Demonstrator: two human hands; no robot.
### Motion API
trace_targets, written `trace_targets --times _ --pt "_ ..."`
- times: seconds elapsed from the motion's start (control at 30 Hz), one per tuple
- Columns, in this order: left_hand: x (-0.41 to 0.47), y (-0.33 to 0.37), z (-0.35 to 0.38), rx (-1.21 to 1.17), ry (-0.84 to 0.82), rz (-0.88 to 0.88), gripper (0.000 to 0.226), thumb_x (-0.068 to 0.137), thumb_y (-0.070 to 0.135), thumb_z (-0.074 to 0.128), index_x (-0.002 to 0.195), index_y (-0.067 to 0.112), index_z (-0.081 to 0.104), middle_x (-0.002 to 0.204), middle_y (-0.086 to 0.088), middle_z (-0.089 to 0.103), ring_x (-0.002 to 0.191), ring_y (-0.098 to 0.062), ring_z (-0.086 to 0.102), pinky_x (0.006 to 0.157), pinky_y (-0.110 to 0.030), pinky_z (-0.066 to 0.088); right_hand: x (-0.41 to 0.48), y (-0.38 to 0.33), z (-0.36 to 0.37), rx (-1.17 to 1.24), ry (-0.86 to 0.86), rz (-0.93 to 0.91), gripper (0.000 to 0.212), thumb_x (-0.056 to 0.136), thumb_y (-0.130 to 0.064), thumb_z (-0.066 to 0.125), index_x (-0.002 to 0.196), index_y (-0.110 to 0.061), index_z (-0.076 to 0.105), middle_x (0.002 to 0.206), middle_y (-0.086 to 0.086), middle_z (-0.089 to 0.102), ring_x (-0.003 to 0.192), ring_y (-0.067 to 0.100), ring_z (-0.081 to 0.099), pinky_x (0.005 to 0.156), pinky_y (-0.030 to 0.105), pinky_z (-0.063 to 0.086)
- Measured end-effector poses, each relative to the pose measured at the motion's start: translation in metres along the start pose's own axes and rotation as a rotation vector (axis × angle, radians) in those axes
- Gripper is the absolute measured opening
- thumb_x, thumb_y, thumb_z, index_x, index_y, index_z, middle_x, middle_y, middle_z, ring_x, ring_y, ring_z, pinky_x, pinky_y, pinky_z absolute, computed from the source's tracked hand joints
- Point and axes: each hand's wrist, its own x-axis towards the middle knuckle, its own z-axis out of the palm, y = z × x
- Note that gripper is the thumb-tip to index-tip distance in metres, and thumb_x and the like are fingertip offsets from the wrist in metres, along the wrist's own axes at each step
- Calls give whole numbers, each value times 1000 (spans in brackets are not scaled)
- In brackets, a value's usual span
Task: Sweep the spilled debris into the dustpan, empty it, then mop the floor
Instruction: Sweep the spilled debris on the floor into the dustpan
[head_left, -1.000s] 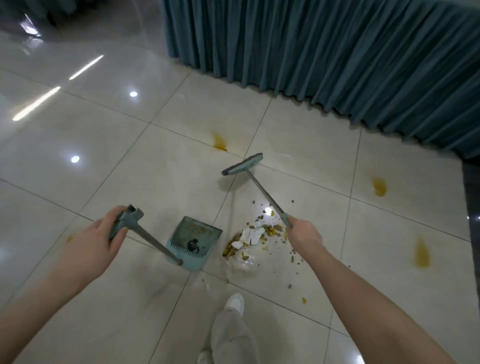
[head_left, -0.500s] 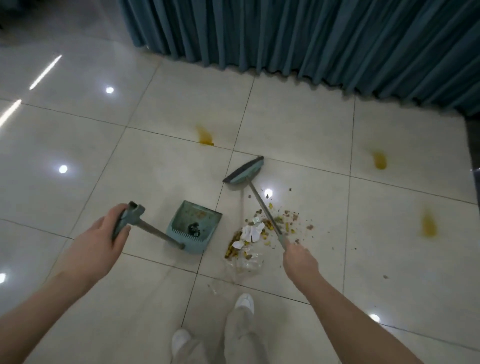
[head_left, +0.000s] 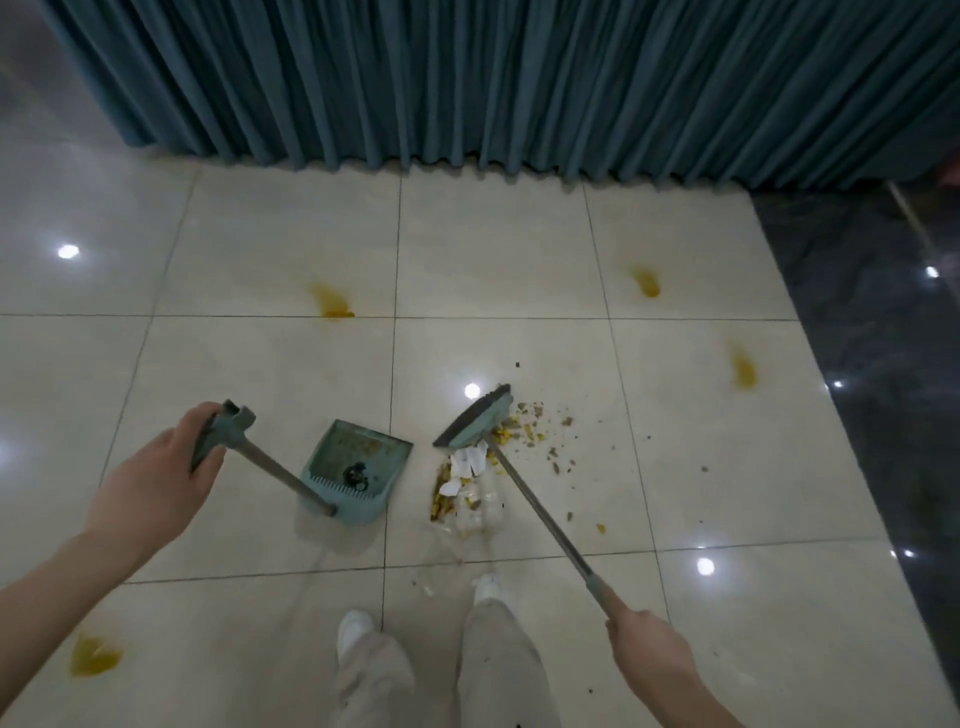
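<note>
A teal dustpan (head_left: 358, 470) rests on the pale tiled floor, mouth facing away, with a dark bit and some yellow crumbs inside. My left hand (head_left: 156, 480) grips the top of its long handle. My right hand (head_left: 649, 654) holds the end of a teal broom (head_left: 475, 426), whose head is tilted at the far edge of the debris pile (head_left: 470, 483). The pile lies just right of the dustpan: white paper scraps, yellow bits, clear plastic. Brown crumbs (head_left: 553, 441) scatter to the right of the broom head.
Yellow stains mark the floor at far left (head_left: 332, 304), far right (head_left: 647, 283), right (head_left: 743, 366) and near left (head_left: 93, 657). A teal curtain (head_left: 467, 83) hangs across the back. Dark glossy flooring (head_left: 883, 364) borders the right. My feet in white shoes (head_left: 356, 631) stand just behind the pile.
The broom head has come back toward me, from beyond the pile to its far edge. My right hand has drawn back along with it. The dustpan has stayed in place.
</note>
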Motion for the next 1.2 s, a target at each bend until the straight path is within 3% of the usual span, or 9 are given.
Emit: trace_targets --times 0.2,0.33,0.5,0.7,0.8,0.97,1.07,1.2 --pt "-3 -28 -11 16 -33 99 39 96 27 50 132 26 35 100 -18 65 71 -39 60 59 -44 46 -26 -68 -14 39 103 33 42 102 -33 35 143 -40 34 85 3 51 92 27 64 74 35 50" --pt "-2 -49 -17 13 -38 165 40 96 27 50 133 25 35 106 -18 65 77 -40 62 61 -42 45 -25 -117 -23 67 151 17 41 102 -34 36 142 -40 35 84 5 57 87 27 64 67 34 47" --pt "2 -73 -25 -2 -24 178 39 97 30 47 133 26 34 97 -15 64 64 -30 55 56 -39 43 2 -186 -52 85 218 -47 39 102 -29 38 141 -33 41 84 6 57 72 24 56 62 31 46" --pt "11 -101 -22 -2 -13 212 41 95 27 51 132 26 34 92 -15 64 63 -35 58 56 -42 48 64 -266 -70 89 247 -79 36 101 -21 40 136 -28 48 83 4 56 71 21 56 57 29 46" --pt "16 -104 -20 31 -4 218 41 95 25 52 132 24 35 92 -17 63 67 -37 58 57 -41 46 86 -294 -68 53 223 -95 38 99 -11 39 133 -25 50 90 6 59 76 23 57 64 32 52" --pt "23 -103 -16 56 -29 238 40 96 28 49 132 26 33 94 -17 63 67 -38 59 59 -45 51 80 -290 -47 57 164 -6 29 99 -12 40 123 -15 57 95 6 63 81 23 60 65 32 49" --pt "21 -100 -18 74 -39 272 40 95 27 50 131 24 34 93 -19 62 67 -39 59 58 -45 50 54 -254 -23 46 138 14 32 99 -13 38 127 -19 53 84 3 55 72 19 57 58 29 42" --pt "21 -94 -23 100 -28 287 39 96 25 50 132 22 35 93 -22 63 63 -37 57 54 -43 47 10 -194 15 -30 74 61 41 99 -14 35 137 -26 44 80 1 49 82 24 59 63 32 44"
